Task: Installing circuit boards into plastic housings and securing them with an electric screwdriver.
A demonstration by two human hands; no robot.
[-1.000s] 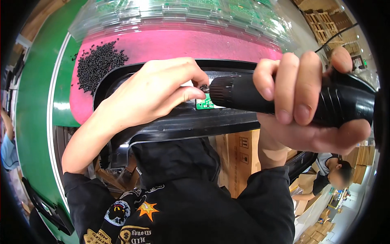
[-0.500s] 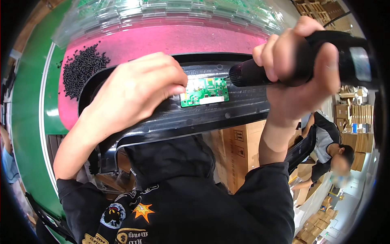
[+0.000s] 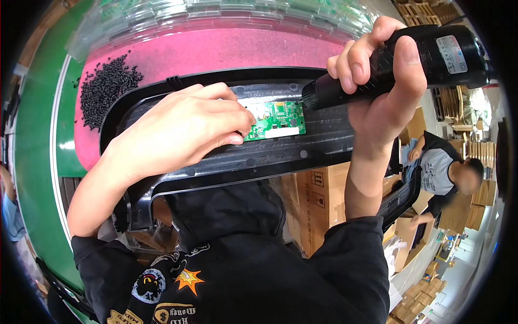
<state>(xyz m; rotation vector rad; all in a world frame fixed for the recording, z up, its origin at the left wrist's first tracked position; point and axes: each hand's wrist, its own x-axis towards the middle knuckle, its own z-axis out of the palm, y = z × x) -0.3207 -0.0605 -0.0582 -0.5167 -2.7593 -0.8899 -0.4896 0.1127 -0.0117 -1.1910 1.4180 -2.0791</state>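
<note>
A green circuit board [image 3: 286,114] with a white connector strip lies inside a long black plastic housing [image 3: 334,143]. My left hand [image 3: 183,127] reaches over the housing, its fingers bent together at the board's left end. Whatever the fingertips cover there is hidden. In my right hand [image 3: 377,116] is a black electric screwdriver [image 3: 431,62], gripped round its body and held almost level. Its ribbed nose points left, close to the board's upper right corner; I cannot tell whether the tip touches the board.
Small black screws or similar pieces [image 3: 108,89] lie heaped on the pink mat [image 3: 216,51]. Clear plastic trays [image 3: 232,19] stand stacked along the far side. A cardboard box [image 3: 318,208] stands below the housing. At the right, another person [image 3: 437,170] is near more boxes.
The screwdriver has tilted, its rear end rising, and its nose has moved slightly left toward the board's upper right corner. My left hand has shifted slightly right, covering more of the board's left end.
</note>
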